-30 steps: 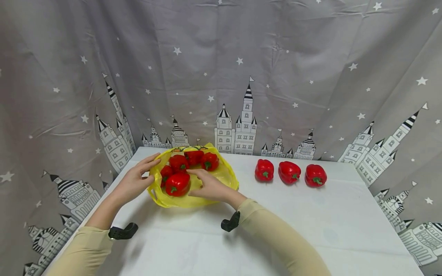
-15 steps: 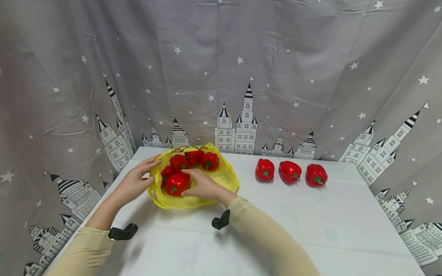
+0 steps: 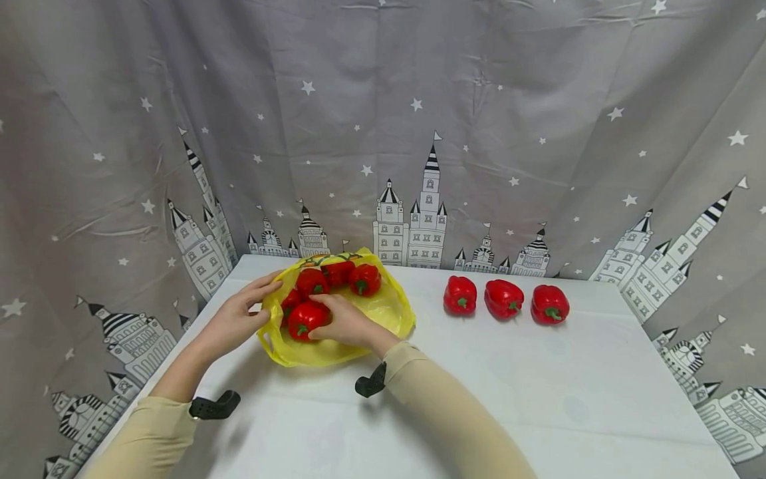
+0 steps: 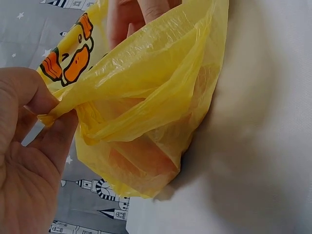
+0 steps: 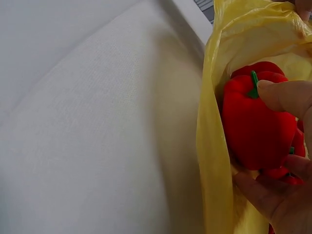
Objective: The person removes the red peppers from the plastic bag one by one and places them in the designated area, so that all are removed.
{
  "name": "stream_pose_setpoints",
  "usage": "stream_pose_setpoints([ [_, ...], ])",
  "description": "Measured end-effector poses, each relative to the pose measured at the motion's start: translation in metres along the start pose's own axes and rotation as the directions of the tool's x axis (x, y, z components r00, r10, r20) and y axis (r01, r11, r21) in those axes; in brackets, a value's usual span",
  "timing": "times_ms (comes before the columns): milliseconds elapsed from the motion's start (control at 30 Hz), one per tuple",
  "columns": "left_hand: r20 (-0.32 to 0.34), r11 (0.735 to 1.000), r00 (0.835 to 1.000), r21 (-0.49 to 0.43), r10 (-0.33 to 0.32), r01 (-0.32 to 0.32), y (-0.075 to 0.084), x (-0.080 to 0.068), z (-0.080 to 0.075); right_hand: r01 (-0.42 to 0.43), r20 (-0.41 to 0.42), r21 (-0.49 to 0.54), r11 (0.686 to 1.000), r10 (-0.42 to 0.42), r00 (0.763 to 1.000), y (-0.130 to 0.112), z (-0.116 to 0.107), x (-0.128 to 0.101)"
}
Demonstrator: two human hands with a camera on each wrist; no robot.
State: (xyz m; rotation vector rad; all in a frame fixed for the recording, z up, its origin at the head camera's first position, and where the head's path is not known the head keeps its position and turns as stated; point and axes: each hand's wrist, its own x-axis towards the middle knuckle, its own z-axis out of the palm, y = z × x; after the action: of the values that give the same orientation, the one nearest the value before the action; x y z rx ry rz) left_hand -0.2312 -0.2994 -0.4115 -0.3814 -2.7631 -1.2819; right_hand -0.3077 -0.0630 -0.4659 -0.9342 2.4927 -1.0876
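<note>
Your head camera looks down across the table; both wrist cameras crowd the yellow bag [image 3: 391, 313] at ten o'clock.

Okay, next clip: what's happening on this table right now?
A person is working at a yellow plastic bag full of red peppers on a white table. The left hand pinches the bag's edge, holding it open. The right hand reaches inside and grips the front pepper, fingers curled around it. About four more peppers sit in the bag behind it. Three peppers stand in a row on the table to the right, apart from the bag.
</note>
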Motion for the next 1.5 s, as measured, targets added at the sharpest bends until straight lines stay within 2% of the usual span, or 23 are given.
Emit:
stream_pose_setpoints([
  [333, 0.01, 1.0, 1.0, -0.004, -0.011, 0.012, -0.001, 0.0, 0.001, -0.008, -0.019, 0.024, 1.0, 0.008, 1.0, 0.002, 0.002, 0.002],
  [600, 0.008, 1.0, 1.0, -0.012, -0.001, 0.001, 0.001, -0.001, -0.002, 0.053, 0.038, 0.071, 0.996, -0.055, 0.998, 0.006, -0.002, -0.002],
  [733, 0.007, 1.0, 1.0, -0.002, -0.001, 0.001, -0.001, -0.001, -0.001, 0.057, 0.067, 0.108, 0.992, -0.064, 0.996, 0.008, -0.004, -0.005],
  [967, 0.006, 1.0, 1.0, -0.004, -0.004, 0.004, -0.004, -0.001, -0.001, 0.067, 0.068, 0.129, 0.989, -0.077, 0.995, 0.01, 0.0, -0.005],
  [1200, 0.005, 1.0, 1.0, 0.004, 0.001, -0.001, -0.005, -0.003, -0.001, 0.059, 0.07, 0.166, 0.984, -0.072, 0.995, 0.01, 0.004, -0.004],
  [1500, 0.0, 1.0, 1.0, 0.0, -0.002, 0.002, -0.007, -0.005, -0.002, 0.032, 0.074, 0.163, 0.986, -0.045, 0.996, 0.01, 0.005, -0.007],
])
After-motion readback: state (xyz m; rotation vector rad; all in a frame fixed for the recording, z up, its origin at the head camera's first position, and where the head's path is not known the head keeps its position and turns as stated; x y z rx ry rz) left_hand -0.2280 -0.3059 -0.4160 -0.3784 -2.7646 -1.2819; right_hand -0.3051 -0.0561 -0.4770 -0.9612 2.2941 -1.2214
